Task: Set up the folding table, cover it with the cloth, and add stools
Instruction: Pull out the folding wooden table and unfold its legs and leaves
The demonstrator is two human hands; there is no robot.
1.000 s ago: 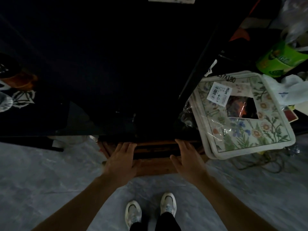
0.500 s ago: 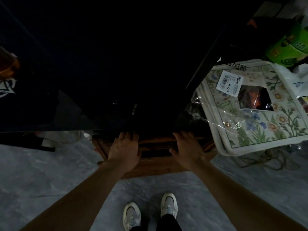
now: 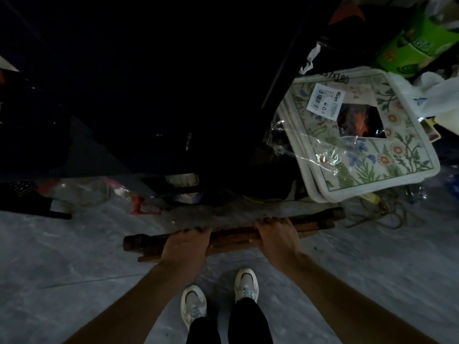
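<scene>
The fingers [image 3: 198,230] of the left hand [image 3: 185,245] and the right hand [image 3: 275,238] are curling over the far edge of the folded wooden table [image 3: 233,236] — both hands are gripping it. The table is stretching across the centre of the frame, sticking out past each hand, over the grey floor [image 3: 74,269]. A flowered cloth pack [image 3: 360,155] is lying at the upper right — apart from the table.

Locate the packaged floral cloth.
Head view, right side: the packaged floral cloth sits just beyond the right hand gripping the folded wooden frame, below a green bag.
</scene>
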